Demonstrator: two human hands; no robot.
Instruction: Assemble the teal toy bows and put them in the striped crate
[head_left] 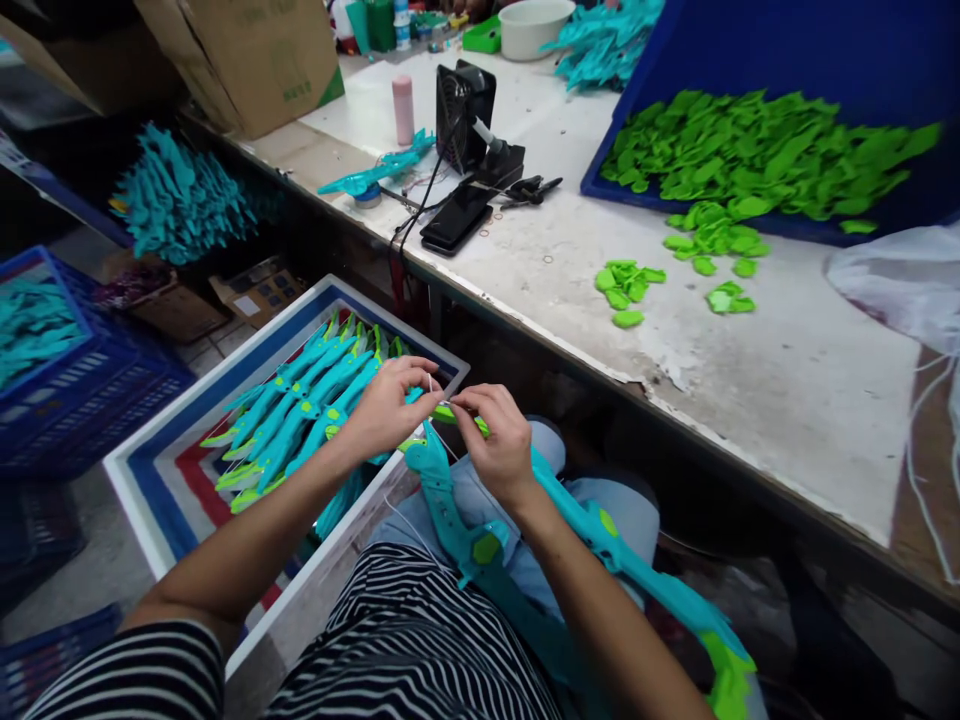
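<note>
A turquoise and green plastic toy bow [450, 500] lies across my lap, one limb bending up toward my hands and the other running off to the lower right. My left hand [394, 400] is closed, thumb and finger pinching a thin white string [430, 381]. Close beside it, my right hand [499, 440] is closed in a pinch around a green tip [444, 412] of the bow. The fingertips nearly meet, and the exact join between string and tip is too small to make out. More string hangs below the hands.
Left of my knees, a striped tray [150, 470] holds several strung bows. On the worktable [810, 420] are loose green pieces [628, 285], a tilted blue bin [720, 50], a phone [454, 218], a small black fan [465, 115] and a cardboard box [255, 60]. Blue crates [97, 380] stand far left.
</note>
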